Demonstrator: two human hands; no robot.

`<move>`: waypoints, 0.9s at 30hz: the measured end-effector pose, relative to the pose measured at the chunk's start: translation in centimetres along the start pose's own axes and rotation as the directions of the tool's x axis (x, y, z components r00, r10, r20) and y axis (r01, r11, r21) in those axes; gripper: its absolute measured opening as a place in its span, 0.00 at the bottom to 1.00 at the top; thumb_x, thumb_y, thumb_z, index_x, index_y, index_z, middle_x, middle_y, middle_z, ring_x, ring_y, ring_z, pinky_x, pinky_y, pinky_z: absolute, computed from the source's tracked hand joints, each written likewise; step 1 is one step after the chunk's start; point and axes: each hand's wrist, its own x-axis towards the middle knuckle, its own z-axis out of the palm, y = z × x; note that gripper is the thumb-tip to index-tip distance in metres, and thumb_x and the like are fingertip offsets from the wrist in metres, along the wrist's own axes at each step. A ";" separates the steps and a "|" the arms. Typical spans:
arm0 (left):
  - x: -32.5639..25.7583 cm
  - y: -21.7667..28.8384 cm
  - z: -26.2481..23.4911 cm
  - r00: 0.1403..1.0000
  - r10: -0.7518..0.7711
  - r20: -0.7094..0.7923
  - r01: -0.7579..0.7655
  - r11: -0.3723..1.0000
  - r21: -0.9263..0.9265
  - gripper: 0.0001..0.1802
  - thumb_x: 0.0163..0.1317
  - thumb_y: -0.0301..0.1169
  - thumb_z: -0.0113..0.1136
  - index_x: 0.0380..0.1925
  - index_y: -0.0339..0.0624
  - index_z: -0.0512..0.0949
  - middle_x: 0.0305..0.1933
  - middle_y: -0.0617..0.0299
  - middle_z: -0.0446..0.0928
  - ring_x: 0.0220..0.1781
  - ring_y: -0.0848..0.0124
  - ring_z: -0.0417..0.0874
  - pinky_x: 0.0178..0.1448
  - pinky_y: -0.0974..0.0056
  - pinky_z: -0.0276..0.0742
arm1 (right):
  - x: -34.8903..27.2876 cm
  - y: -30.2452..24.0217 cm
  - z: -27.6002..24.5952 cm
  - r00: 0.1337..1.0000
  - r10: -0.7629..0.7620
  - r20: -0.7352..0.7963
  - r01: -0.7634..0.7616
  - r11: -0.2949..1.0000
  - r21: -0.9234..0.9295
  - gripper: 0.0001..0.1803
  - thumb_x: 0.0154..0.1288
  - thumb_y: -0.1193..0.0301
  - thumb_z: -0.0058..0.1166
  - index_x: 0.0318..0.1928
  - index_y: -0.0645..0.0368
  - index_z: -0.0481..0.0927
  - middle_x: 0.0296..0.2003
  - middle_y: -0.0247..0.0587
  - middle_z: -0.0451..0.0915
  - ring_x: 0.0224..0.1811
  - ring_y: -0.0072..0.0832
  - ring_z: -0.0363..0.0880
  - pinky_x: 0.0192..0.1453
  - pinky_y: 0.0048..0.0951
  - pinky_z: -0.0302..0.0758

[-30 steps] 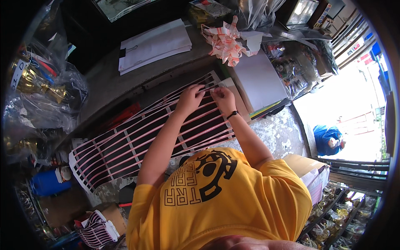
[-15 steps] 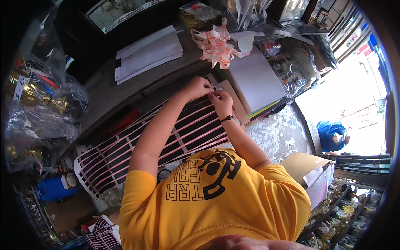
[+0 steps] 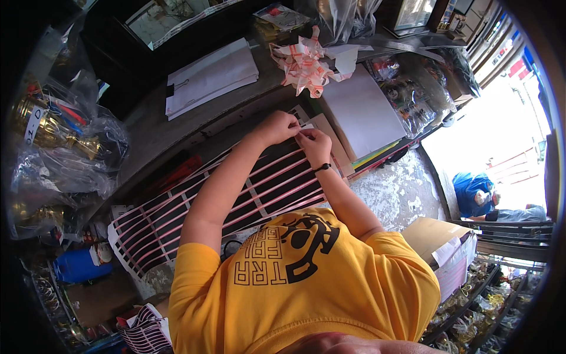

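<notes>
A large black sheet (image 3: 236, 200) crossed by long pinkish-white strips and a few grey bands lies slanted in front of me, below the counter's edge. My left hand (image 3: 279, 127) is closed at the sheet's upper right end, fingertips pinched together. Close beside it, almost fingertip to fingertip, my right hand (image 3: 315, 147) is closed in a pinch too, with a dark band on its wrist. Whatever sits between the fingertips is too small to make out. My left forearm crosses over part of the sheet.
On the counter (image 3: 147, 138) lie a clipped paper stack (image 3: 212, 76), a crumpled heap of red-and-white strips (image 3: 305, 64) and a white sheet stack (image 3: 362, 115). Bagged gold trophies (image 3: 56, 133) stand left. A yellowish folder (image 3: 433, 236) is at right; beyond the doorway is a person in blue (image 3: 473, 193).
Both hands keep nearly the same place and pinch. The view has shifted slightly. Outside, more of the person in blue shows, with a grey-blue shape now beside them.
</notes>
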 end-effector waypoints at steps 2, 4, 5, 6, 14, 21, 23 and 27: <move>0.0 -0.3 0.4 0.999 0.036 -0.026 -0.035 0.998 0.047 0.12 0.60 0.34 0.63 0.35 0.34 0.83 0.31 0.48 0.83 0.32 0.64 0.84 0.41 0.61 0.78 | -0.1 0.0 0.1 1.000 0.002 0.003 -0.002 1.000 0.010 0.13 0.55 0.66 0.68 0.35 0.65 0.87 0.26 0.46 0.84 0.28 0.29 0.83 0.36 0.29 0.77; -0.1 -0.6 0.7 0.997 0.054 -0.052 -0.052 0.998 0.041 0.12 0.61 0.34 0.62 0.35 0.34 0.83 0.31 0.47 0.83 0.31 0.64 0.84 0.40 0.60 0.77 | -0.2 0.1 0.3 1.000 -0.014 -0.013 0.014 1.000 0.004 0.12 0.56 0.68 0.68 0.35 0.64 0.87 0.25 0.42 0.84 0.27 0.24 0.81 0.36 0.27 0.77; -0.1 -0.7 0.9 0.995 0.067 -0.069 -0.064 0.997 0.037 0.12 0.61 0.34 0.62 0.35 0.34 0.83 0.31 0.47 0.82 0.31 0.64 0.84 0.40 0.60 0.77 | -0.3 0.2 0.4 1.000 -0.018 -0.020 0.018 1.000 -0.013 0.11 0.56 0.68 0.68 0.35 0.64 0.87 0.24 0.40 0.83 0.27 0.22 0.80 0.35 0.26 0.76; 0.0 -0.9 1.1 0.997 0.040 -0.066 -0.039 0.999 0.015 0.12 0.61 0.34 0.62 0.35 0.34 0.83 0.31 0.47 0.82 0.31 0.63 0.84 0.40 0.60 0.77 | -0.3 0.3 0.4 0.998 -0.051 -0.039 0.050 0.998 -0.027 0.11 0.56 0.69 0.68 0.35 0.64 0.87 0.25 0.40 0.83 0.27 0.23 0.80 0.35 0.26 0.76; 0.2 -1.3 1.8 0.998 -0.003 -0.060 0.003 1.000 -0.014 0.12 0.63 0.34 0.62 0.34 0.33 0.82 0.26 0.51 0.81 0.26 0.70 0.80 0.35 0.61 0.76 | -1.0 0.6 0.9 0.935 -0.306 -0.181 0.288 0.950 -0.117 0.06 0.52 0.73 0.66 0.28 0.63 0.83 0.28 0.46 0.81 0.28 0.39 0.80 0.35 0.34 0.77; 0.2 -2.3 2.1 0.986 -0.167 -0.017 0.159 0.961 -0.226 0.10 0.65 0.33 0.62 0.36 0.36 0.83 0.23 0.62 0.80 0.26 0.78 0.77 0.32 0.67 0.74 | -1.4 0.4 1.0 0.921 -0.368 -0.127 0.361 0.930 -0.071 0.04 0.52 0.76 0.66 0.29 0.61 0.83 0.29 0.44 0.81 0.30 0.39 0.80 0.36 0.35 0.78; 0.2 -2.7 2.4 0.987 -0.158 -0.022 0.145 0.945 -0.292 0.10 0.66 0.33 0.60 0.38 0.36 0.82 0.26 0.62 0.81 0.27 0.78 0.78 0.33 0.67 0.75 | -1.4 0.4 0.5 0.887 -0.441 -0.139 0.426 0.896 -0.125 0.05 0.52 0.76 0.66 0.30 0.60 0.84 0.29 0.44 0.81 0.30 0.39 0.80 0.35 0.34 0.78; 1.1 -3.6 3.4 0.970 -0.207 -0.124 0.132 0.886 -0.444 0.08 0.68 0.30 0.59 0.40 0.37 0.82 0.31 0.61 0.82 0.32 0.75 0.81 0.39 0.67 0.77 | -1.3 0.5 -0.5 0.908 -0.412 -0.072 0.398 0.904 -0.158 0.05 0.54 0.74 0.68 0.32 0.59 0.86 0.29 0.40 0.82 0.27 0.29 0.79 0.37 0.28 0.75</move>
